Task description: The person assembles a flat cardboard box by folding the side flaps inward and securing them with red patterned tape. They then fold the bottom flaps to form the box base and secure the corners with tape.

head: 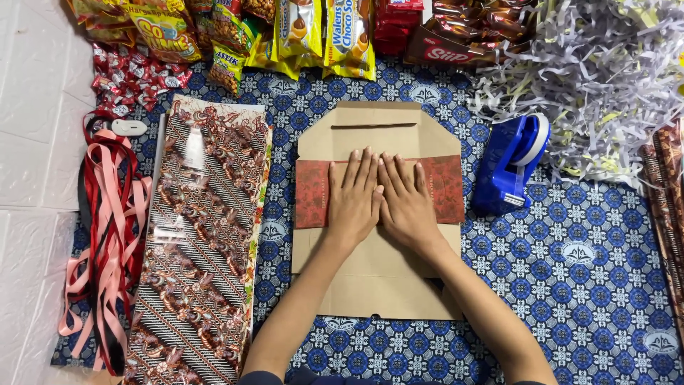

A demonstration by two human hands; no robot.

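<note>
Where left hand (pixel 354 196) and right hand (pixel 407 200) press flat, red band's (pixel 311 192) middle is hidden.

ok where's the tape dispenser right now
The blue tape dispenser sits on the patterned cloth right of the flat cardboard box, just past the right hand, with shredded paper behind it.

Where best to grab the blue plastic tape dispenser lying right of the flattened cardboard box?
Probably across the blue plastic tape dispenser's narrow body, just below the white-edged roll, coming from above with the right hand, which is nearer. It lies on the patterned cloth with both long flanks free; the lower end looks like the cutter, so avoid it. Shredded paper crowds the top end.
</note>
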